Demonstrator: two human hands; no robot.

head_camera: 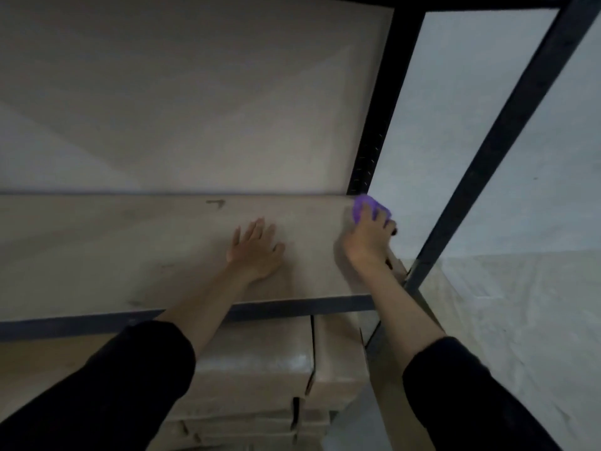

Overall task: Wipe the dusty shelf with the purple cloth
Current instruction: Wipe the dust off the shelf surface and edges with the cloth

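Purple crumpled cloth (367, 206) sits at the far right corner of the dusty beige shelf board (130, 249), too bunched for us to tell its long axis. Our right hand (367, 237) grips it, fingers curled over it. Our left hand (257, 252) lies flat on the board, fingers spread.

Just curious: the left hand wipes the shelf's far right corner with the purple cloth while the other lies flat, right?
No. The head view shows the right hand holding the purple cloth at the far right corner of the shelf; the left hand lies flat.
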